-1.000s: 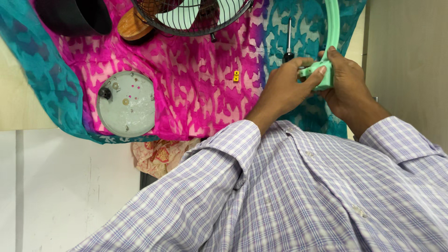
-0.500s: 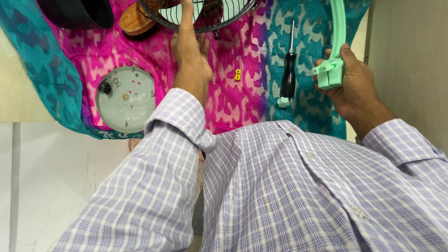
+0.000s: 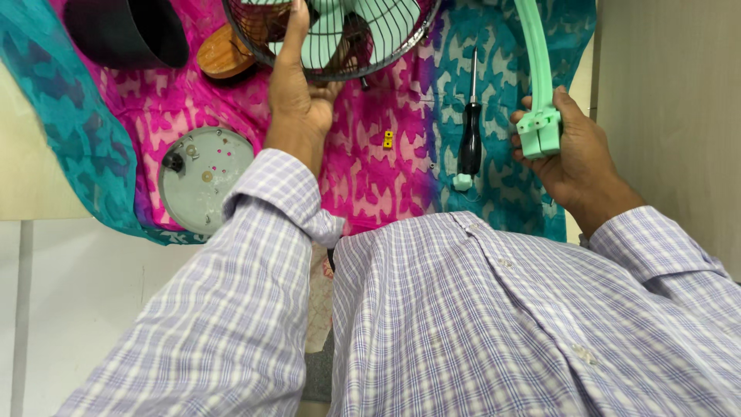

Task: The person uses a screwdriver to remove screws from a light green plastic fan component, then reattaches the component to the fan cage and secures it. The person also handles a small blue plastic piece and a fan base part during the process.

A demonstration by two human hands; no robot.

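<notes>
1. Head view, edges: the pink and teal cloth [image 3: 370, 177] runs off the frame at 12 o'clock; a bare strip lies between the fan cage [image 3: 340, 38] and the black screwdriver [image 3: 469, 131].
2. Left hand [image 3: 297, 93]: at 12 o'clock, fingers extended, close together, pressed flat on the cage wires.
3. Right hand [image 3: 567, 154]: at 2 o'clock, fingers clamped around the green rim band [image 3: 536, 77] at its clip end.
4. Grey round plate [image 3: 204, 177]: at 9 o'clock, untouched.
</notes>
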